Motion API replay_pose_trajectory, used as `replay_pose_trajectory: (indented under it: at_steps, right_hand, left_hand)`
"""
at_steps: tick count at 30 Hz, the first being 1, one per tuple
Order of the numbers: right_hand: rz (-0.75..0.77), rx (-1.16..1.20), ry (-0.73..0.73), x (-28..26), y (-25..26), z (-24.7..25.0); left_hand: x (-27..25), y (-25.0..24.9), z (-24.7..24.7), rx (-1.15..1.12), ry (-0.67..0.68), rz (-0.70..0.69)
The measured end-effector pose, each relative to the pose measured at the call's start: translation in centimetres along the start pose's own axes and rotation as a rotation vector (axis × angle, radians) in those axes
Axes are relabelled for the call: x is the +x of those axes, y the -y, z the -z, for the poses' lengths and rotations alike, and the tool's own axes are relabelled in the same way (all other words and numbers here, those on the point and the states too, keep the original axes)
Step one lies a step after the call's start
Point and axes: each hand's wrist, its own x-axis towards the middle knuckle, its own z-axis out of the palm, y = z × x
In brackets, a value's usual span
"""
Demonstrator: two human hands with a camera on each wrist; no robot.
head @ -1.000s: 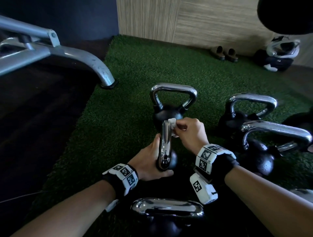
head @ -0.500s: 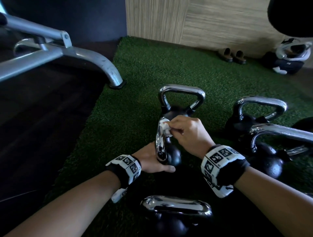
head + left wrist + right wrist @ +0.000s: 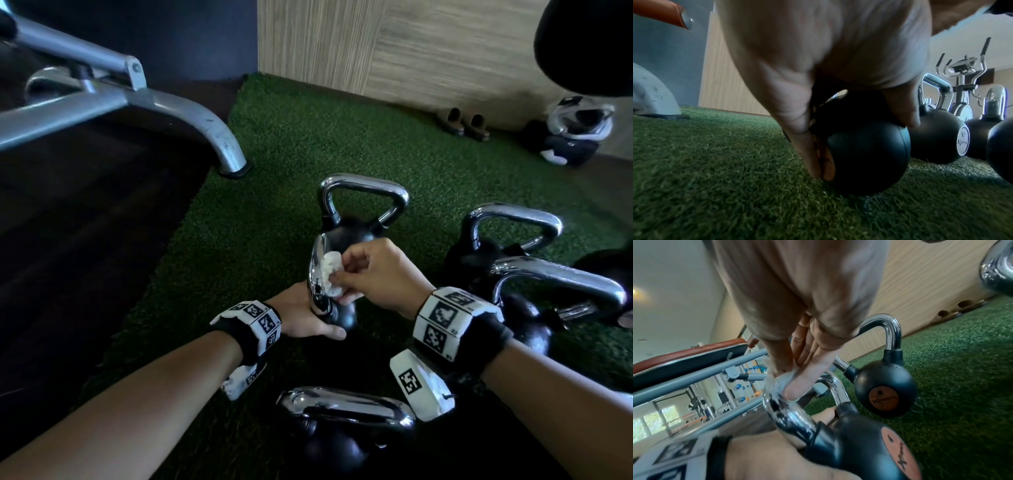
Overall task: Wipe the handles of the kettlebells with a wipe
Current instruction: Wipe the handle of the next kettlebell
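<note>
**Small kettlebell steadied, handle under the wipe**

Right hand (image 3: 380, 274) pinching a crumpled white wipe (image 3: 331, 273) against the chrome handle (image 3: 317, 274); left hand (image 3: 308, 318) clasped round the black ball of the small kettlebell (image 3: 867, 155), thumb on one side, fingers on the other, bracing it on the green turf (image 3: 274, 205) near the left edge. Likely dense and heavy for its size, rigid, prone to roll; chrome probably slick, wipe soft and limp. Best held low on the ball. Further kettlebells (image 3: 363, 212) just behind and toward the right edge.
</note>
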Motion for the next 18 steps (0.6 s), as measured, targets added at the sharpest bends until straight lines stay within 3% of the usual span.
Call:
replay_pose_trajectory:
  at_steps: [8,12,18]
  right_hand:
    - [0.172,-0.385,0.148,-1.0,-1.8,-1.2]
    - [0.164,-0.507,0.166,0.5,-1.9,-0.3]
    - [0.122,-0.505,0.247,1.5,-2.7,-0.4]
  left_hand:
    - [-1.0,0.5,0.0,-0.122,0.03,0.035]
    - [-2.0,-0.7,0.2,0.064,-0.003,0.065]
    - [-1.6,-2.0,0.8,0.154,0.028,0.07]
